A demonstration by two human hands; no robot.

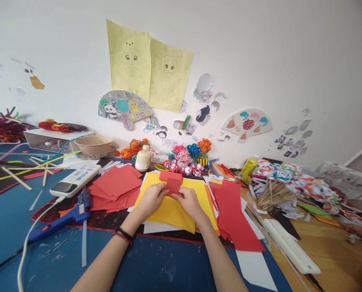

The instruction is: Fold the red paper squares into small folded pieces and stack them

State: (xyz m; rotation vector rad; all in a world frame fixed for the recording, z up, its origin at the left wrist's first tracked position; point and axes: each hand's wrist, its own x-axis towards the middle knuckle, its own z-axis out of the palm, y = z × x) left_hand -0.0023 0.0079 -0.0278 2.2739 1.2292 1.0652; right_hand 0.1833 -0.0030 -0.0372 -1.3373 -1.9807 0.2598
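Observation:
Between my two hands is a small piece of red paper, held low over a stack of yellow paper. My left hand pinches its left edge, and my right hand pinches the lower right corner. Another red piece lies just behind it. White sheets stick out from under the yellow stack. To the left lies a loose pile of red paper squares; longer red sheets lie to the right.
A blue glue gun and a white power strip with its cable lie at left. Behind the paper stand a glue bottle and several pipe-cleaner flowers. Wooden sticks and a white bar-shaped device are at right.

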